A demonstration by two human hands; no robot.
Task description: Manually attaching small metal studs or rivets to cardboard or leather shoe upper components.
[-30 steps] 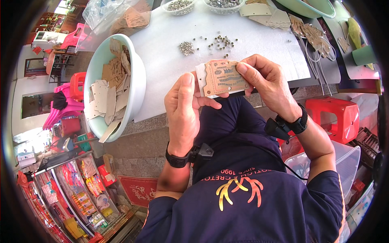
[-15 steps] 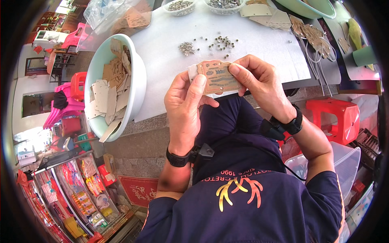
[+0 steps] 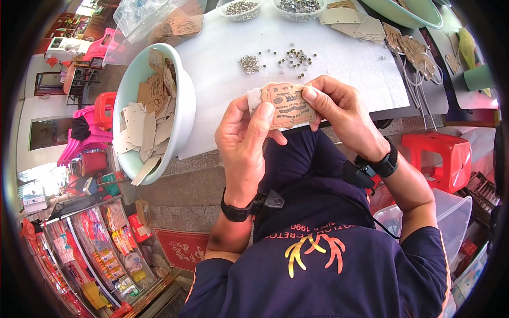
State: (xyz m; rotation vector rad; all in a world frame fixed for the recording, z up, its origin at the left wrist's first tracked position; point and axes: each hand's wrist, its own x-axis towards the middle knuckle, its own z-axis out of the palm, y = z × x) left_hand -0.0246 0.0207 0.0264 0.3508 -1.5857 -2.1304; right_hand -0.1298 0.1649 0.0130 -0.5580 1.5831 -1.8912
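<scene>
Two-handed grip in the head view: pinching the printed tan card [image 3: 288, 107] at left with the left hand [image 3: 245, 135], at right with the right hand [image 3: 342, 103], by the near edge of the white tabletop [image 3: 222, 79], with small metal pieces [image 3: 249, 64] farther off. Apparently adjusting or checking; next, best to keep both edges steady.

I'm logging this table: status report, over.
Left hand and right hand both holding printed tan card. Loose metal pieces beyond, on white surface. No obstruction visible.
</scene>
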